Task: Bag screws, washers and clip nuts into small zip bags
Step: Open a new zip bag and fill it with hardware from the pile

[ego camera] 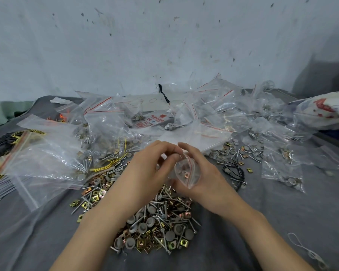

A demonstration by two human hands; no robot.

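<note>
My right hand [202,173] holds a small clear zip bag [187,172] with a red seal line, its mouth held open; a copper-coloured clip nut shows inside it. My left hand [151,165] has its curled fingertips at the bag's mouth, pinching its top edge. Below both hands lies a loose heap of screws, grey washers and brass clip nuts [159,225] on the grey cloth. A smaller scatter of the same parts [241,151] lies to the right.
Many zip bags, empty and filled, pile up behind the hands [213,114] and at the left [43,153]. Yellow wires [108,159] lie left of centre, a black cord [233,171] at the right, a printed sack [325,110] at far right. A wall stands behind.
</note>
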